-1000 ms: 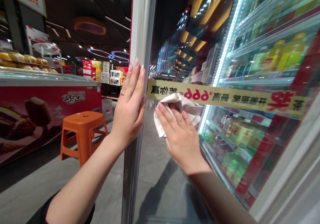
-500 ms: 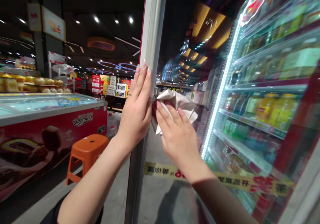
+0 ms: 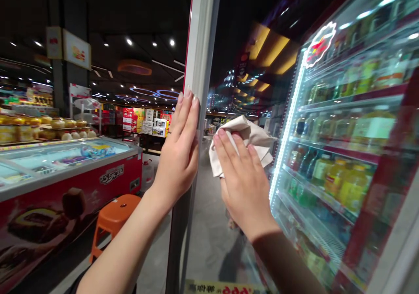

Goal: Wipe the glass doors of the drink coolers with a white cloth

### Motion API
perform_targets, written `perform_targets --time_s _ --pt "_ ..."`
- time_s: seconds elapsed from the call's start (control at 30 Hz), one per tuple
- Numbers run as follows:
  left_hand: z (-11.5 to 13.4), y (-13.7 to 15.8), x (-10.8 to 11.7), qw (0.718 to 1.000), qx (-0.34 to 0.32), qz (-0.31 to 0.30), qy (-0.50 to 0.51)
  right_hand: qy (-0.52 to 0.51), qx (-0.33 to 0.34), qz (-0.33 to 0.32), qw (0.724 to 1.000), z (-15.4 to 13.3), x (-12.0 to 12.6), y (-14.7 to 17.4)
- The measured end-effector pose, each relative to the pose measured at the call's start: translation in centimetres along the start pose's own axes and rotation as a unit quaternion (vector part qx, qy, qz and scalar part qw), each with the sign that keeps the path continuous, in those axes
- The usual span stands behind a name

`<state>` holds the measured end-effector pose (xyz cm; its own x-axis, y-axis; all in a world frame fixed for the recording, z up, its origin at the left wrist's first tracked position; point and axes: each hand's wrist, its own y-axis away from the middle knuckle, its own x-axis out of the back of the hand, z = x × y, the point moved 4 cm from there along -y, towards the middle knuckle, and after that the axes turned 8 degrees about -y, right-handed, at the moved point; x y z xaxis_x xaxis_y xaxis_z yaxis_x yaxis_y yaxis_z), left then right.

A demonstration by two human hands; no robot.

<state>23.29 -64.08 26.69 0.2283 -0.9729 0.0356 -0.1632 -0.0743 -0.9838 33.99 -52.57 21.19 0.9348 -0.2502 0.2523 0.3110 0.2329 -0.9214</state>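
My left hand (image 3: 180, 147) lies against the pale edge frame (image 3: 202, 58) of a glass door, its fingers stretched upward and close together. A dark ring shows on one finger. To its right, my right hand (image 3: 244, 182) holds a crumpled white cloth (image 3: 258, 143) against the door's glass (image 3: 212, 224). Its fingers are spread over the cloth, which sticks out beyond them to the right and below the fingertips. My right thumb is hidden.
A red chest freezer (image 3: 121, 178) and an orange plastic stool (image 3: 121, 209) stand at the left. Lit shelves of bottled drinks (image 3: 347, 176) show in the glass at the right. A yellow printed strip (image 3: 225, 286) crosses the glass low down.
My right hand has moved with the cloth to the right across the glass, away from the frame. My left hand stays on the frame. The view has tilted upward.
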Motion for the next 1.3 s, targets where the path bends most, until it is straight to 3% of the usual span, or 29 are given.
perform_targets --time_s 0.13,0.3,0.6,0.73,0.83,0.97,1.1,1.2,1.3 --pt "0.4 -1.3 0.5 1.0 -0.005 -0.005 0.0 -0.01 0.013 -0.016 1.0 1.1 1.5 -2.6" --pt "0.6 -1.0 0.9 1.0 0.002 -0.013 -0.003 0.0 0.027 -0.03 0.999 1.5 2.4 -5.3" --pt "0.5 -0.9 1.5 0.999 0.004 -0.041 0.003 0.006 0.042 -0.057 0.997 2.1 3.3 -7.4" --pt "-0.2 -2.9 1.8 0.998 0.044 -0.019 0.051 -0.004 0.02 -0.066 0.998 3.0 4.1 -8.6" --pt "-1.6 -6.1 1.8 0.986 0.09 -0.004 0.137 -0.019 0.001 -0.061 0.998 3.1 4.7 -10.4" --pt "-3.3 -11.5 1.7 0.943 0.15 -0.016 0.295 -0.045 -0.049 -0.04 0.997 3.1 6.0 -14.6" --pt "-4.2 -15.7 1.3 0.857 0.257 -0.042 0.445 -0.072 -0.091 -0.021 0.993 3.2 7.8 -17.5" --pt "-3.7 -17.8 1.3 0.801 0.296 -0.074 0.515 -0.093 -0.109 -0.004 0.99 3.1 9.6 -18.3" --pt "-2.1 -18.9 2.5 0.779 0.31 -0.075 0.539 -0.123 -0.11 -0.001 0.986 2.5 12.3 -19.5"
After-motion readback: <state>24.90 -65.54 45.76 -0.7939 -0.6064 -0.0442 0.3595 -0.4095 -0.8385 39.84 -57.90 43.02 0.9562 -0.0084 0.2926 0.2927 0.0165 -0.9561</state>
